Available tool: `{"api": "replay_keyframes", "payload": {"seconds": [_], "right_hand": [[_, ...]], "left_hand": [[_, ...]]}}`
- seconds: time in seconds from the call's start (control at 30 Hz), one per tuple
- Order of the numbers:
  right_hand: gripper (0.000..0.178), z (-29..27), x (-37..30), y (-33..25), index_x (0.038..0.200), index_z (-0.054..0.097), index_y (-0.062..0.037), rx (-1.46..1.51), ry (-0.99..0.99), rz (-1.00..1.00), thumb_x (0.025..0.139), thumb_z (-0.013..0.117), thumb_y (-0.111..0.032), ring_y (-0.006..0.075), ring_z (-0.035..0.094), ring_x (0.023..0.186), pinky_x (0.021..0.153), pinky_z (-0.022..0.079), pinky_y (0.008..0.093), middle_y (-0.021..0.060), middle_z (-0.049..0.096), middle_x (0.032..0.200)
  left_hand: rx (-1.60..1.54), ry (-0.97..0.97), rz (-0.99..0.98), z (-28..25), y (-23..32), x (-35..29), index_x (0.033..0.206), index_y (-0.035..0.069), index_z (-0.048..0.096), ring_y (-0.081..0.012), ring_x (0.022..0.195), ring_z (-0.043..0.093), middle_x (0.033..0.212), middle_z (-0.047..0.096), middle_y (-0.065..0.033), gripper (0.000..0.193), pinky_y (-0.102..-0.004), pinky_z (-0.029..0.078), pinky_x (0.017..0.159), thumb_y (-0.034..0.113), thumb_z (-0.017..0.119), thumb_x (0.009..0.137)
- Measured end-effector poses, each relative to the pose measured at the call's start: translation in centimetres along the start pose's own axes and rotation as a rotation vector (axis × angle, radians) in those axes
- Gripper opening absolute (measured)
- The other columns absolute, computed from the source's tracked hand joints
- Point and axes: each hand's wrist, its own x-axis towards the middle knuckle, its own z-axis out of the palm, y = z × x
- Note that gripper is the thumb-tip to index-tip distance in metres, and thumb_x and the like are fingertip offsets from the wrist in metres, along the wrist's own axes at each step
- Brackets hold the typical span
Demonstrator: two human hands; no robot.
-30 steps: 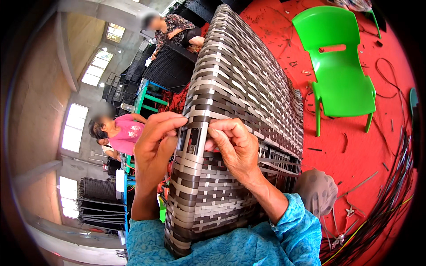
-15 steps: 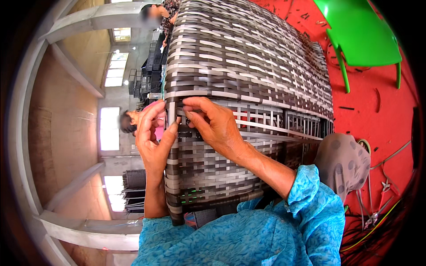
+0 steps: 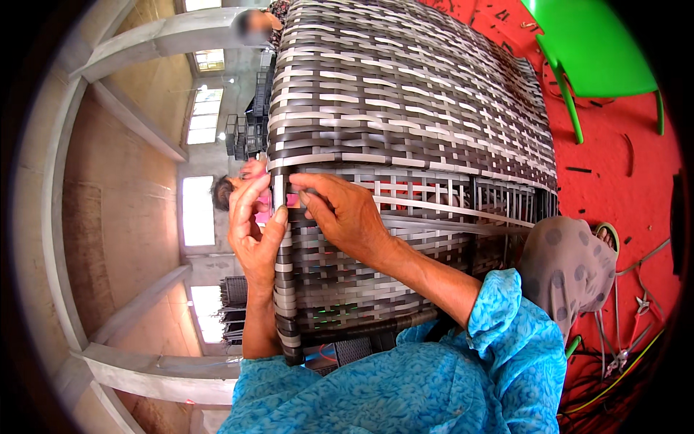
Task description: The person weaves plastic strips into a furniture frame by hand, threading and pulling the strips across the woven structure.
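A large piece of woven furniture [image 3: 405,94] in grey, white and dark flat plastic strips fills the middle. Its corner post [image 3: 285,289], wrapped in strip, stands at the left of an openwork side panel [image 3: 361,278]. My left hand [image 3: 253,235] curls round this post, thumb on the near side, fingers on the outer side. Just right of it, my right hand [image 3: 350,217] has thumb and forefinger closed together at the opening under the top rim; the pinched bit is mostly hidden. A loose pale flat plastic strip [image 3: 448,208] runs from behind this hand toward my knee.
My knee [image 3: 567,264] is at the right of the panel. Beyond it, pliers [image 3: 642,304] and loose strips lie on the red floor [image 3: 614,195]. A green chair [image 3: 600,54] stands far right. One person [image 3: 223,192] is behind my left hand, another [image 3: 253,27] at the top.
Both hands stay at the corner post. My right forefinger and thumb have shifted slightly left and down, nearer the post. The whole view has moved a little to the right.
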Motion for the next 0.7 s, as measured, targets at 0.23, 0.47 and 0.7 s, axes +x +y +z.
{"api": "replay_keyframes", "payload": {"seconds": [0.23, 0.47, 0.7], "right_hand": [[0.033, 0.56, -0.45, 0.07, 0.117, 0.05, -0.0038, 0.014, 0.041, 0.027, 0.085, 0.052, -0.006, 0.0176, 0.064, 0.071, 0.064, 0.05, 0.0277, 0.0127, 0.061, 0.1], [0.04, 0.27, -0.11, -0.1, 0.123, 0.046, -0.0031, -0.104, 0.03, -0.109, 0.084, 0.053, -0.007, 0.0201, 0.062, 0.08, 0.068, 0.05, 0.0284, 0.0149, 0.057, 0.109], [0.042, 0.51, -0.47, -0.37, 0.124, 0.045, -0.0036, -0.044, 0.027, -0.045, 0.083, 0.054, -0.006, 0.0176, 0.059, 0.07, 0.063, 0.048, 0.0274, 0.0154, 0.055, 0.112]], "left_hand": [[-0.004, -0.008, 0.016, 0.05, -0.67, 0.08, 0.112, 0.0, 0.055, -0.0199, 0.109, 0.043, 0.112, 0.05, -0.0092, 0.041, -0.0322, 0.03, 0.097, 0.01, 0.062, 0.073], [0.015, -0.04, 0.048, -0.03, -0.25, 0.3, 0.114, 0.0, 0.054, -0.0213, 0.11, 0.043, 0.114, 0.05, -0.011, 0.043, -0.0335, 0.028, 0.098, 0.015, 0.063, 0.075], [-0.006, -0.031, 0.028, 0.24, -0.16, 0.35, 0.113, 0.0, 0.054, -0.021, 0.11, 0.043, 0.113, 0.05, -0.011, 0.044, -0.0341, 0.025, 0.1, 0.017, 0.063, 0.074]]}}
